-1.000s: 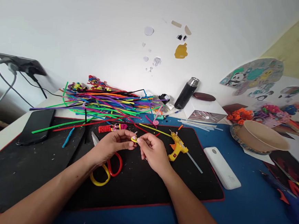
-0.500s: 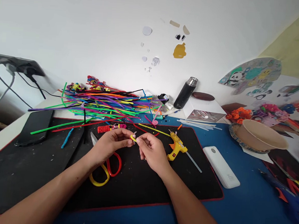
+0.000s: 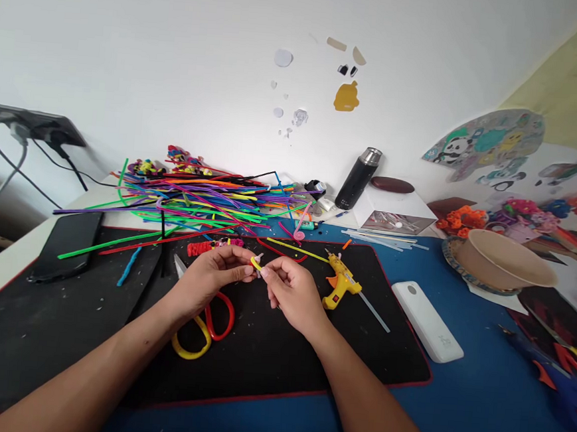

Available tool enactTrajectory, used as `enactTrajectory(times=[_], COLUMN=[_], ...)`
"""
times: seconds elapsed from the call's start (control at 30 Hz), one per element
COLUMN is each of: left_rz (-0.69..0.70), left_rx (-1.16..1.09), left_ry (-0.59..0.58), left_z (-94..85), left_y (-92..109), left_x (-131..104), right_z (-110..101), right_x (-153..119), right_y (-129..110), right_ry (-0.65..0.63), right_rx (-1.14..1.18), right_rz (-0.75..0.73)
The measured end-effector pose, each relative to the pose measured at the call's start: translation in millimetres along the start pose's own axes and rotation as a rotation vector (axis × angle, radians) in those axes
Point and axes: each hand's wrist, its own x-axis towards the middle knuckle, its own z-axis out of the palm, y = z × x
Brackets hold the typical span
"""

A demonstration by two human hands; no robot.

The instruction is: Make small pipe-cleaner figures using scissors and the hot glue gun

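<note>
My left hand (image 3: 221, 271) pinches a small piece with a curved yellow strip (image 3: 256, 264) and a pale pink bit on it. From the other side, the fingertips of my right hand (image 3: 287, 286) close on the right end of the yellow strip. Scissors (image 3: 208, 328) with one red and one yellow handle lie partly under my left wrist. A red coiled piece (image 3: 200, 248) rests just behind my left hand. To the right of my right hand is a yellow glue gun (image 3: 342, 283) with a clear stick in its back.
Many coloured pipe cleaners (image 3: 205, 196) are heaped at the back. A black flask (image 3: 358, 179), a white power bank (image 3: 427, 322), a phone (image 3: 69, 245) and a bowl (image 3: 507, 260) stand or lie around the black mat (image 3: 278, 348). Another person's hand shows at far right.
The small piece has turned slightly between my fingers, and its pale pink bit now shows above the yellow strip. Both hands have barely moved.
</note>
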Motion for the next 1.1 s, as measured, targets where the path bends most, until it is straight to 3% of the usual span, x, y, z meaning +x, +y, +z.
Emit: enactTrajectory(times=[0.33, 0.47, 0.57, 0.67, 0.87, 1.0, 1.1], left_rz=[0.023, 0.149, 0.226, 0.240, 0.256, 0.271, 0.274], left_rx=[0.022, -0.039, -0.094, -0.145, -0.134, -0.126, -0.166], left_ry=[0.001, 0.119, 0.225, 0.250, 0.246, 0.218, 0.202], left_z=[-0.2, -9.7, -19.0, -25.3, -30.2, -30.5, -29.9], left_y=[3, 14, 20, 22, 17, 15, 14], left_x=[0, 5, 11, 15, 18, 19, 19], right_z=[0, 0, 7, 22, 57, 78, 86], right_x=[1, 1, -4, -12, -27, -35, -37], right_y=[2, 6, 3, -9, -29, -28, -28], right_ry=[-0.004, 0.034, 0.045, -0.035, -0.280, -0.357, -0.367], right_rx=[0.000, -0.039, -0.199, -0.418, -0.884, -1.151, -1.222], right_rz=[0.005, -0.041, -0.113, -0.199, -0.325, -0.356, -0.321])
